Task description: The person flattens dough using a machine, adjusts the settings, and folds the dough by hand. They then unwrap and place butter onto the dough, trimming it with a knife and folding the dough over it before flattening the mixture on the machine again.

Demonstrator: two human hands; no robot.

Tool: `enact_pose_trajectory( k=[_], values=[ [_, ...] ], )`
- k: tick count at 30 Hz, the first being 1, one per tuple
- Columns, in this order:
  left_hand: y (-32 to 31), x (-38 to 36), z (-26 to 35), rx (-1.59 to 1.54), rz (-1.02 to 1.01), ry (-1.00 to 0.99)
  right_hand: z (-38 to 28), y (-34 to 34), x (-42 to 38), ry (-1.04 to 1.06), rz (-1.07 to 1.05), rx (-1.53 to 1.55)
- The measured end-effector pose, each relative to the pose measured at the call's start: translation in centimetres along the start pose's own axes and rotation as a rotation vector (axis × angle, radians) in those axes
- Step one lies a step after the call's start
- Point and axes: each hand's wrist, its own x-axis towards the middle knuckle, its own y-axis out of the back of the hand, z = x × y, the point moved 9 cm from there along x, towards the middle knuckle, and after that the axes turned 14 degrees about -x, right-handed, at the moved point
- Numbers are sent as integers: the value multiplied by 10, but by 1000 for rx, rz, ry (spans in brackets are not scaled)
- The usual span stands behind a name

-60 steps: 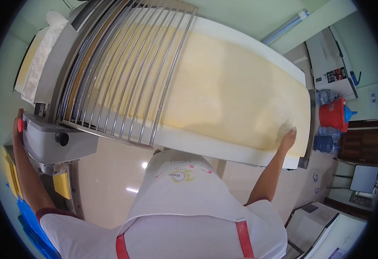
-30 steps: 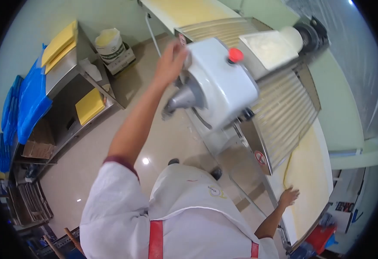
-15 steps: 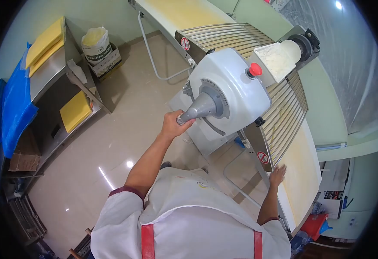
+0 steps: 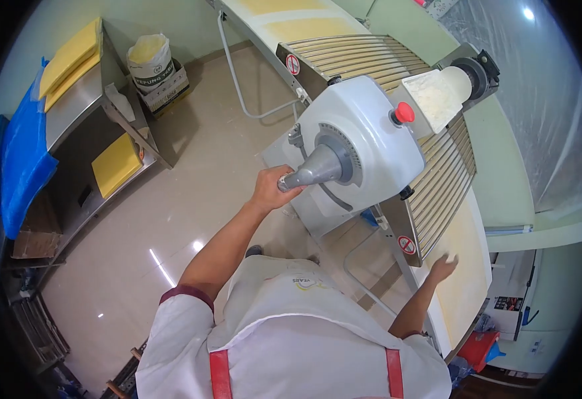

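Note:
My left hand (image 4: 272,189) is closed around the end of the grey lever (image 4: 314,167) on the dough sheeter (image 4: 364,126). My right hand (image 4: 444,268), fingers apart, reaches over the near conveyor belt (image 4: 442,332), just past the metal guard grille (image 4: 440,186). Beneath and beyond that hand stretches a thin pale-yellow dough sheet (image 4: 467,256). More yellow dough (image 4: 311,28) lies on the far belt, with a white strip across it. A red knob (image 4: 404,112) stands out on the machine's housing beside a tray of flour (image 4: 431,93).
A steel table (image 4: 78,110) at left carries yellow slabs (image 4: 71,63) and blue plastic sheeting (image 4: 28,159); another yellow slab (image 4: 117,165) sits on its lower shelf. A flour sack (image 4: 150,63) stands in a box by the wall. Red and blue items (image 4: 482,349) are at lower right.
My right hand has shifted outward over the belt, away from the grille's corner. On the far belt, a white strip now shows across the yellow dough. My left hand stays on the lever.

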Motion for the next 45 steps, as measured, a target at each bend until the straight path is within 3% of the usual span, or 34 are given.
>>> enact_pose_trajectory(
  k=[3, 4, 6, 9, 13, 14, 17, 20, 24, 26, 31, 32, 34, 37, 39, 42, 43, 44, 45],
  values=[
    [-2, 4, 0, -18, -49, 29, -153, 60, -13, 205, 100, 304],
    [-3, 3, 0, -29, -64, 37, -214, 87, -30, 188, -1, 421],
    [-6, 3, -4, -45, -123, 80, -307, 120, -61, 382, 26, 518],
    [-11, 1, -10, -110, -295, 144, -389, 146, -105, 462, -73, 807],
    [9, 27, -15, -319, -523, 53, -409, 138, -105, 299, -150, 1071],
    [21, 40, -23, -361, -552, 22, -416, 144, -104, 314, -152, 959],
    [77, 104, -89, -287, -447, 264, -426, 154, -102, 294, -157, 796],
    [128, 191, -135, -220, -342, 316, -417, 149, -99, 202, -117, 805],
    [171, 324, -181, -98, -260, 238, -416, 155, -107, 43, -37, 865],
    [161, 384, -205, -75, -248, 245, -407, 158, -107, 1, -19, 837],
    [47, 466, -276, 264, -576, -107, -414, 193, -150, -258, 280, 349],
    [19, 473, -284, 293, -655, -206, -436, 206, -162, -262, 336, 96],
    [-23, 489, -298, 444, -838, -186, -497, 233, -189, -384, 500, -52],
    [-54, 521, -292, 382, -862, -221, -593, 228, -232, -437, 829, 99],
    [-63, 542, -304, 317, -850, -274, -680, 190, -228, -390, 835, 171],
    [-38, 591, -342, -405, -710, 178, -823, 87, -189, -312, 444, 258],
    [-17, 608, -359, -707, -496, 550, -872, 37, -170, -271, 241, 385],
    [-13, 616, -376, -804, -597, 790, -921, -16, -151, -289, -13, 533],
    [-3, 619, -393, -893, -692, 1038, -966, -78, -145, -213, -230, 497]
  ],
)
